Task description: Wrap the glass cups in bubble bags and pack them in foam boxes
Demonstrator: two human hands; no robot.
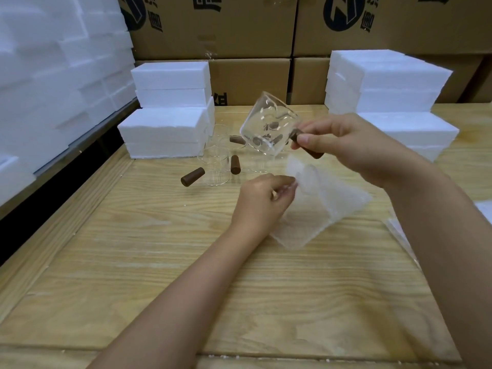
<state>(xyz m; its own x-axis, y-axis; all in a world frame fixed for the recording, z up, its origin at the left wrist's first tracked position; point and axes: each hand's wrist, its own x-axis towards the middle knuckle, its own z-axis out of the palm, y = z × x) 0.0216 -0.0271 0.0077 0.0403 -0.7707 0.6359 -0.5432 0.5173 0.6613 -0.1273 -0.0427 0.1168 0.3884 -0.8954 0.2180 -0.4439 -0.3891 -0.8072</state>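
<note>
Gripping the brown handle (313, 153) of a glass cup (269, 123) between curled fingers and thumb, the right hand (343, 145) holds the cup in the air above the wooden table (159, 262). The cup is tilted, with its body pointing up and to the left. Just below it, the left hand (262, 201) pinches the upper edge of a bubble bag (322, 206) between thumb and fingertips and lifts that edge, while the lower end of the bag rests on the table. The cup is close to the raised edge of the bag but is not inside it, and I cannot tell whether the two touch. Behind the hands, several more glass cups (217, 169) with the same brown handles stand together on the table. They are just beside a low stack of white foam boxes (165, 134) on the left. A taller stack of foam boxes (388, 83) sits on the right side of the table, well apart from the first. Printed cardboard cartons (213, 25) form a wall at the back. More white foam (53, 62) is piled at the far left, beyond the table's edge.
</note>
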